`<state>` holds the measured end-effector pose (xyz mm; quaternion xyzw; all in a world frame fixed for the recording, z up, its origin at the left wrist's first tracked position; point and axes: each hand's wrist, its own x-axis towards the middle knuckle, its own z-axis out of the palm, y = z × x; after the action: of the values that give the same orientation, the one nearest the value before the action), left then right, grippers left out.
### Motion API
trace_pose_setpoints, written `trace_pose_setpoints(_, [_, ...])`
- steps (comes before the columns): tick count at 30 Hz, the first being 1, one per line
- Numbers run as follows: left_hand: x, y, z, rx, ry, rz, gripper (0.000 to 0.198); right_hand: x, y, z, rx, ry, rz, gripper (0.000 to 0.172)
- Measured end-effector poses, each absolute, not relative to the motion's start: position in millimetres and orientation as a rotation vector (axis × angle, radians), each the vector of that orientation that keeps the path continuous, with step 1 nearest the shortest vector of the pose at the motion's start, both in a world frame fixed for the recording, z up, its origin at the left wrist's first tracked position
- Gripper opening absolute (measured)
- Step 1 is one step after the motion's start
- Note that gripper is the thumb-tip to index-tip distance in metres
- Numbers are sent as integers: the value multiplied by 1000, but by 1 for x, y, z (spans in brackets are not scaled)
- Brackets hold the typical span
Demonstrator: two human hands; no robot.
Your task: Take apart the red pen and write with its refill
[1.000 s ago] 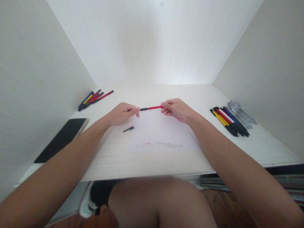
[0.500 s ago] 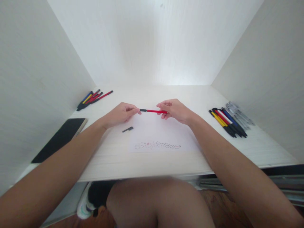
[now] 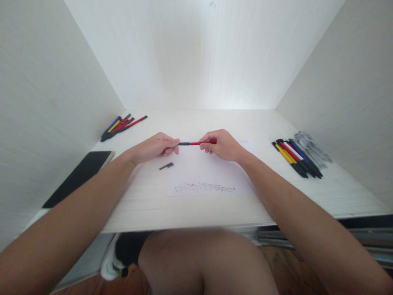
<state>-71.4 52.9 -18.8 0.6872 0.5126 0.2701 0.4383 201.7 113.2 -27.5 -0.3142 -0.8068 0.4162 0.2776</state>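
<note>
I am holding a red pen (image 3: pixel 196 143) level above the paper (image 3: pixel 211 172) on the table (image 3: pixel 147 205), my left hand (image 3: pixel 156 146) pinching its black end, my right hand (image 3: pixel 222 145) clenching the red barrel.

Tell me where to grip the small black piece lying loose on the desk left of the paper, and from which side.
Take the small black piece across its middle, from straight above. It lies flat on the desk, long axis roughly left-right, so fingers should close across its narrow width, front and back. The left hand is nearest; both hands now hold the red pen.
</note>
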Motion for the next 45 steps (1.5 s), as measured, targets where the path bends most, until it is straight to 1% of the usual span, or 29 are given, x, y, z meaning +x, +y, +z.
trace_pose_setpoints(3, [-70,51,-15,1692,1290,631,51,201,113,-30,-865,-2133,1075,8])
trace_pose_setpoints(5, [-67,50,-14,1714,1309,634,46,201,114,-31,-889,-2105,1055,6])
trace_pose_setpoints(8, [-63,47,-14,1786,1372,690,35,203,114,-31,-901,-2091,1042,11])
trace_pose_setpoints(12, [-58,46,-15,1872,1458,772,38,203,113,-27,-926,-2159,1002,14])
trace_pose_setpoints(14, [-57,47,-17,1883,1486,821,36,202,111,-24,-954,-2202,976,22])
trace_pose_setpoints(18, [-58,51,-22,1980,1505,904,35,201,109,-16,-1064,-2178,925,47])
trace_pose_setpoints(21, [-60,54,-24,2104,1507,914,36,204,110,-12,-1187,-2039,981,53])
trace_pose_setpoints(24, [-60,54,-23,2169,1510,907,36,208,114,-11,-1210,-1888,1113,47])
trace_pose_setpoints(27, [-60,52,-22,2078,1502,884,37,210,118,-13,-1143,-1769,1245,37])
trace_pose_setpoints(32, [-62,53,-25,1826,1439,854,56,213,123,-20,-995,-1706,1358,12])
trace_pose_setpoints(34, [-63,54,-25,1795,1408,876,56,214,124,-21,-933,-1697,1372,12])
trace_pose_setpoints(36, [-63,53,-24,1779,1383,897,52,214,123,-20,-913,-1655,1412,15])
trace_pose_setpoints(40, [-61,50,-20,1792,1366,906,39,211,120,-16,-969,-1571,1582,8])
trace_pose_setpoints(42, [-60,50,-19,1820,1365,895,36,210,119,-16,-991,-1606,1633,10])
trace_pose_setpoints(45, [-62,50,-19,1828,1361,917,32,211,119,-19,-971,-1694,1610,12])
